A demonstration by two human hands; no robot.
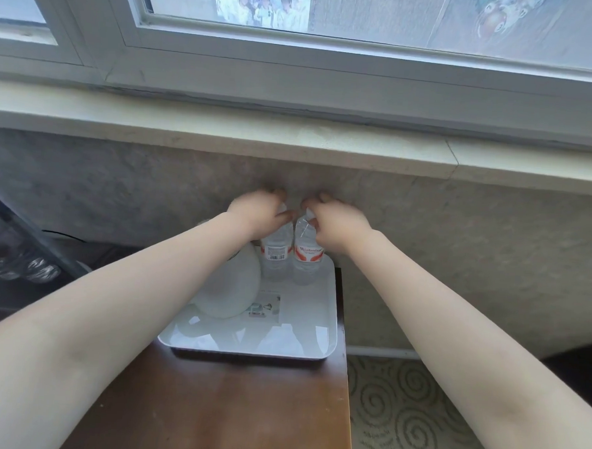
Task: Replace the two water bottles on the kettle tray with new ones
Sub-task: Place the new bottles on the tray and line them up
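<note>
Left hand [258, 211] and right hand [336, 223] each clasp the cap end of 1 of 2 upright, touching bottles [291, 255] at the tray's [320, 328] far edge.

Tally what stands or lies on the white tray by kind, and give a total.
Water bottles: 2, the left bottle and the right bottle, side by side at the back of the tray
Kettle: 1
Printed card: 1
Total: 4
</note>
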